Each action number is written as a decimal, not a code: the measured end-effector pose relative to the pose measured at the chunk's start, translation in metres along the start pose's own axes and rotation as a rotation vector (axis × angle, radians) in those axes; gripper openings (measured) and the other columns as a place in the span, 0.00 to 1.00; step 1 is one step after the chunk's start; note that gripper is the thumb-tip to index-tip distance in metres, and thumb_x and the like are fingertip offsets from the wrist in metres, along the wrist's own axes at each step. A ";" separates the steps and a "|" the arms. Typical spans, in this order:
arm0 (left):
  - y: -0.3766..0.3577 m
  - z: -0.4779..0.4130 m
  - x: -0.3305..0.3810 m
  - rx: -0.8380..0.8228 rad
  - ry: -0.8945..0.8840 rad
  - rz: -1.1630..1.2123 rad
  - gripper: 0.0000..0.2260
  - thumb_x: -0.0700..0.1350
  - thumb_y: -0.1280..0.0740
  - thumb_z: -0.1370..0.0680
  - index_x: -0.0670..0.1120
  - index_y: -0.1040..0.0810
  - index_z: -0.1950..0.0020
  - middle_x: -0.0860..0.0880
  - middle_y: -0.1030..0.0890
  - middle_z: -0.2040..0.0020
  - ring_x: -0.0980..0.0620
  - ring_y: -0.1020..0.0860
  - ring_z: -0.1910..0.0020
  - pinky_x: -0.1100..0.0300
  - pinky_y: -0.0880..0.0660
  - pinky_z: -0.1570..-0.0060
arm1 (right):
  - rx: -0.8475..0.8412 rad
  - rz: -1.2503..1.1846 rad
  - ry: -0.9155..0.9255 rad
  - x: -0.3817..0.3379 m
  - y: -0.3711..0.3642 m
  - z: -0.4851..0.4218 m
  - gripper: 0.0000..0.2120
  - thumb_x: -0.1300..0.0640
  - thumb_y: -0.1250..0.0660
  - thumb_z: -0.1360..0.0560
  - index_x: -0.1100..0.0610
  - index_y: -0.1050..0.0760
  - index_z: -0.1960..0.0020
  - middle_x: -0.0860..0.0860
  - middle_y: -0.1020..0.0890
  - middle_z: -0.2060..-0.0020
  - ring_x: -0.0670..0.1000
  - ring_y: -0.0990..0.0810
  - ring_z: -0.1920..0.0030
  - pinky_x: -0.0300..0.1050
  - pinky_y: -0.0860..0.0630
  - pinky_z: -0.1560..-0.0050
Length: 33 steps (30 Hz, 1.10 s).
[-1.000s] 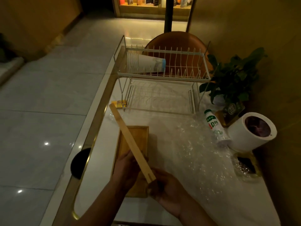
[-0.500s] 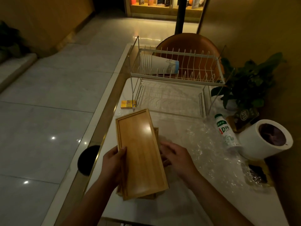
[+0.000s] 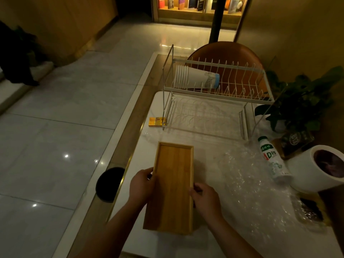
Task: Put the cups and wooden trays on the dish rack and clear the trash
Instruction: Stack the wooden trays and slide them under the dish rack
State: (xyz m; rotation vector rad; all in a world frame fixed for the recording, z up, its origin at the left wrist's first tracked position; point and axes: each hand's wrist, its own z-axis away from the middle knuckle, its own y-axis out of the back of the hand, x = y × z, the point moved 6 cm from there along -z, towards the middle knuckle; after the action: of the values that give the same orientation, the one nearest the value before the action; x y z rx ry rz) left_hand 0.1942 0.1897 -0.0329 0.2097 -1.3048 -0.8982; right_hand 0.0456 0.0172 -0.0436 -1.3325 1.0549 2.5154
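Counting off now: two hands on show, the left hand [image 3: 142, 185] and the right hand [image 3: 204, 200]; between their fingers [image 3: 195, 189], one wooden tray [image 3: 172, 187] face up, though whether another lies under it cannot be told; beyond the fingers, one two-tier dish rack [image 3: 223, 101]; in its top tier, one stack of paper cups [image 3: 195, 79], roughly six rims showing; left of the rack, one small yellow box [image 3: 157, 121]; right of the fingers, one bottle [image 3: 271, 159], one white bin [image 3: 320, 170], one sheet of bubble wrap [image 3: 256, 187]; one potted plant [image 3: 301, 101] farther right.
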 end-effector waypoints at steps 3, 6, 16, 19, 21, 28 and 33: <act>-0.005 -0.006 -0.004 0.042 -0.067 -0.145 0.15 0.45 0.37 0.18 0.50 0.21 0.33 0.48 0.20 0.51 0.52 0.21 0.56 0.62 0.25 0.61 | 0.043 0.020 -0.006 0.004 -0.003 0.003 0.10 0.52 0.33 0.23 0.53 0.19 0.44 0.49 0.16 0.53 0.50 0.18 0.55 0.51 0.19 0.52; -0.008 -0.009 -0.006 0.053 -0.090 -0.178 0.13 0.45 0.38 0.18 0.50 0.19 0.36 0.50 0.23 0.54 0.53 0.23 0.58 0.67 0.32 0.65 | 0.093 0.048 0.002 0.005 -0.007 0.006 0.13 0.52 0.34 0.23 0.54 0.20 0.40 0.49 0.16 0.50 0.48 0.19 0.53 0.43 0.23 0.53; -0.018 -0.018 -0.009 0.035 -0.078 -0.290 0.09 0.44 0.39 0.19 0.47 0.19 0.50 0.48 0.23 0.52 0.56 0.26 0.62 0.68 0.34 0.67 | 0.196 0.112 0.032 0.006 -0.005 0.003 0.05 0.58 0.33 0.24 0.57 0.19 0.51 0.51 0.21 0.57 0.51 0.22 0.57 0.47 0.23 0.55; -0.019 -0.017 -0.010 0.040 -0.085 -0.297 0.09 0.45 0.38 0.19 0.47 0.19 0.48 0.48 0.23 0.51 0.55 0.25 0.61 0.65 0.31 0.64 | 0.202 0.129 0.029 0.009 -0.006 0.001 0.05 0.57 0.32 0.24 0.57 0.19 0.51 0.49 0.23 0.59 0.50 0.23 0.59 0.46 0.24 0.56; -0.020 -0.018 -0.012 0.043 -0.079 -0.285 0.09 0.45 0.39 0.19 0.48 0.19 0.47 0.48 0.23 0.50 0.54 0.24 0.60 0.64 0.30 0.63 | 0.190 0.122 0.020 0.011 -0.006 0.000 0.05 0.56 0.32 0.24 0.55 0.19 0.51 0.47 0.24 0.60 0.48 0.24 0.60 0.46 0.24 0.57; -0.024 -0.021 -0.020 0.066 -0.070 -0.238 0.10 0.44 0.38 0.19 0.48 0.19 0.42 0.51 0.24 0.52 0.57 0.26 0.62 0.68 0.34 0.67 | 0.170 0.111 0.039 0.011 -0.007 0.000 0.06 0.55 0.32 0.24 0.52 0.19 0.49 0.47 0.21 0.58 0.48 0.21 0.58 0.45 0.23 0.56; -0.025 -0.021 -0.026 0.071 -0.063 -0.219 0.12 0.45 0.37 0.19 0.50 0.20 0.37 0.52 0.26 0.53 0.57 0.24 0.61 0.67 0.32 0.66 | 0.169 0.156 0.100 0.006 -0.005 -0.004 0.05 0.55 0.33 0.24 0.52 0.19 0.50 0.48 0.21 0.57 0.46 0.22 0.59 0.42 0.24 0.58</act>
State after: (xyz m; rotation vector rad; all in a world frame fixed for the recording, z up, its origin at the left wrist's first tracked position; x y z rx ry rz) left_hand 0.2022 0.1840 -0.0736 0.3885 -1.3921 -1.0511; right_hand 0.0468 0.0172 -0.0530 -1.3908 1.4091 2.4190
